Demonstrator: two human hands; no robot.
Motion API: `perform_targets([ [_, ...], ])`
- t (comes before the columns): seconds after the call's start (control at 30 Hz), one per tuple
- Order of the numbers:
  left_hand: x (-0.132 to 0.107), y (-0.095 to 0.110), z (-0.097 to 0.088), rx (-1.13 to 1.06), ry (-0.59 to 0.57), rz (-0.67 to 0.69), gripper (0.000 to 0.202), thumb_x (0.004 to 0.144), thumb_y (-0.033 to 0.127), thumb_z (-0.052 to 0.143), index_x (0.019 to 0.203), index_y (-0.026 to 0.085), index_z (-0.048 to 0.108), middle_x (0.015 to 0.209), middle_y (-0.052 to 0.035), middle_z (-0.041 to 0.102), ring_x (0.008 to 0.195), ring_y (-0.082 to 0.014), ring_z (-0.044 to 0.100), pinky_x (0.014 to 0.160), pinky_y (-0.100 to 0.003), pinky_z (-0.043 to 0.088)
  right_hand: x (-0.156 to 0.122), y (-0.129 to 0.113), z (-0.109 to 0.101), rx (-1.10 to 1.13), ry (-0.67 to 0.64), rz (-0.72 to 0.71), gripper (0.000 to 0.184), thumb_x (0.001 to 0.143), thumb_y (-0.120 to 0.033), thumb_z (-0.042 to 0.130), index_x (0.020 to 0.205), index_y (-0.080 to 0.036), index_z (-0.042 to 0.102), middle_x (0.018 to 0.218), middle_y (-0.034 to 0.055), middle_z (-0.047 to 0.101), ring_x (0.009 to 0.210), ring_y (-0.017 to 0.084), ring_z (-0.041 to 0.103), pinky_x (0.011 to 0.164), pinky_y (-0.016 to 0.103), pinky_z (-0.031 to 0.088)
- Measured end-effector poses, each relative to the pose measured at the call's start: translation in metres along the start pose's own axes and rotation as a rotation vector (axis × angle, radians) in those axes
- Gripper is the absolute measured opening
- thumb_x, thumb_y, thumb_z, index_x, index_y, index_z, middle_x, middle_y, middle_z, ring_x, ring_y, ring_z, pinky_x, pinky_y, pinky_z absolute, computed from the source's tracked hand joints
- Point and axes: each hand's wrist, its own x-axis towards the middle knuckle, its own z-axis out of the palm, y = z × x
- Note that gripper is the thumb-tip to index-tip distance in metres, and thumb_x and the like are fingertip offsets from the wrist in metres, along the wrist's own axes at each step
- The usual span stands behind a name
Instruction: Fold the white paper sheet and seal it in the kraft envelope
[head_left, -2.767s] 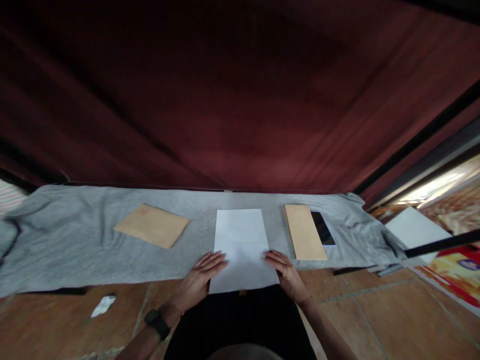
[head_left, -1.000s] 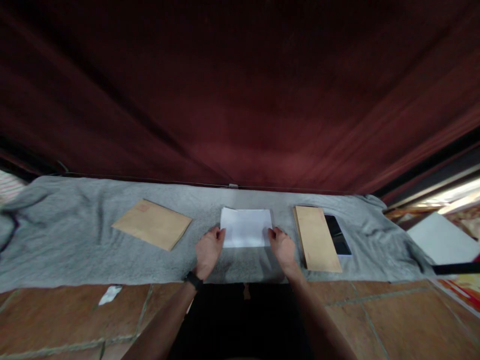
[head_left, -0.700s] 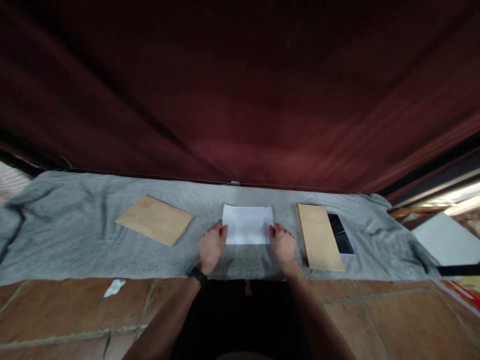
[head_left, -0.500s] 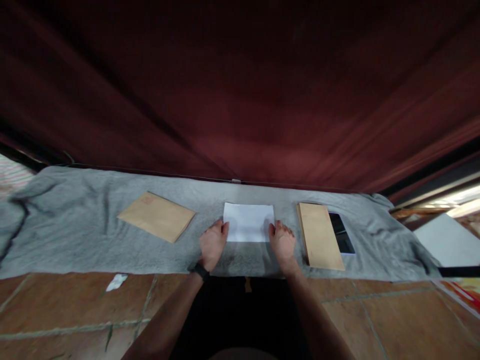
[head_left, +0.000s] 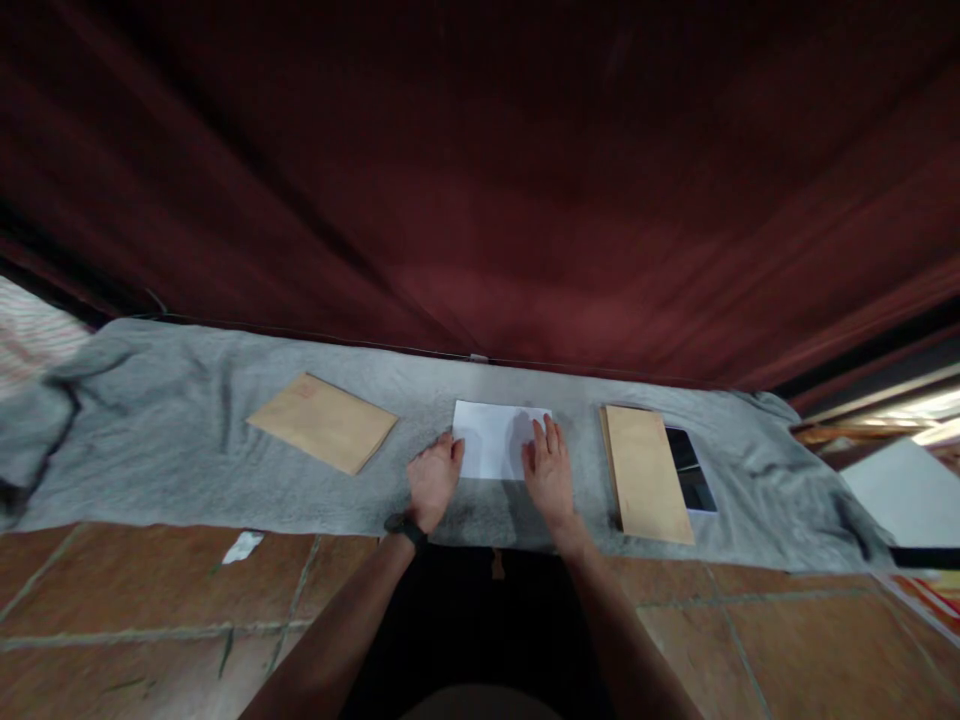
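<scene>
A white sheet of paper (head_left: 489, 440) lies flat on the grey cloth, directly in front of me. Its left edge is between the thumb and curled fingers of my left hand (head_left: 433, 482), with a dark watch on that wrist. My right hand (head_left: 549, 474) rests over the paper's right part, fingers stretched out and a little apart, covering the right edge. Off to the left lies a brown envelope (head_left: 324, 424), set at a slant. A stack of brown envelopes (head_left: 648, 475) is to the right of my right hand, partly over a dark tablet-like device (head_left: 691, 470).
The grey cloth (head_left: 180, 450) covers a long, narrow surface, wrinkled at both ends. Behind it hangs a dark red fabric (head_left: 480, 200). Brown floor tiles (head_left: 150, 590) show in front, with a white scrap (head_left: 243, 546) on them. A white panel (head_left: 907, 495) stands at far right.
My right hand has let go of the paper's right edge and moved inward onto the sheet, its fingers now stretched out. My left hand stays at the left edge. The view has tilted slightly.
</scene>
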Motion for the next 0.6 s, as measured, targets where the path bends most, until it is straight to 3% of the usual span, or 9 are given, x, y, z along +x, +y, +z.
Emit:
perform_targets([
  [0.27,0.0,-0.001,-0.001,-0.01,-0.002,-0.009,0.039,0.103,0.042,0.034,0.113,0.018,0.062,0.088,-0.0118,0.074,0.083,-0.0274,0.072,0.069,-0.034,0.048,-0.015,-0.002,0.014,-0.093,-0.106,-0.063,0.053,0.105,-0.038,0.039,0.152,-0.014,0.039,0.16,0.0175,0.034,0.147,0.03,0.033,0.117,0.05,0.029],
  [0.37,0.001,0.001,-0.003,-0.013,0.082,0.017,0.034,0.102,0.036,0.037,0.118,0.016,0.06,0.099,-0.0133,0.072,0.094,-0.0277,0.069,0.081,-0.037,0.05,-0.016,-0.002,0.015,-0.12,-0.115,-0.069,0.053,0.105,-0.038,0.038,0.153,-0.015,0.038,0.16,0.0171,0.033,0.147,0.03,0.033,0.117,0.05,0.029],
  [0.5,0.001,0.021,0.007,-0.044,0.215,0.285,0.04,0.1,0.029,0.038,0.135,0.015,0.053,0.136,-0.0159,0.059,0.13,-0.0296,0.052,0.108,-0.045,0.041,-0.014,-0.003,0.013,-0.129,-0.126,-0.065,0.053,0.105,-0.036,0.039,0.154,-0.014,0.038,0.16,0.018,0.032,0.147,0.03,0.033,0.117,0.051,0.029],
  [0.6,0.003,0.04,0.025,-0.077,0.217,0.498,0.05,0.102,0.033,0.036,0.148,0.018,0.042,0.158,-0.0098,0.04,0.148,-0.0267,0.031,0.12,-0.046,0.028,-0.014,-0.004,0.012,-0.133,-0.129,-0.074,0.052,0.105,-0.033,0.039,0.153,-0.014,0.039,0.16,0.0178,0.034,0.147,0.03,0.032,0.117,0.051,0.029],
])
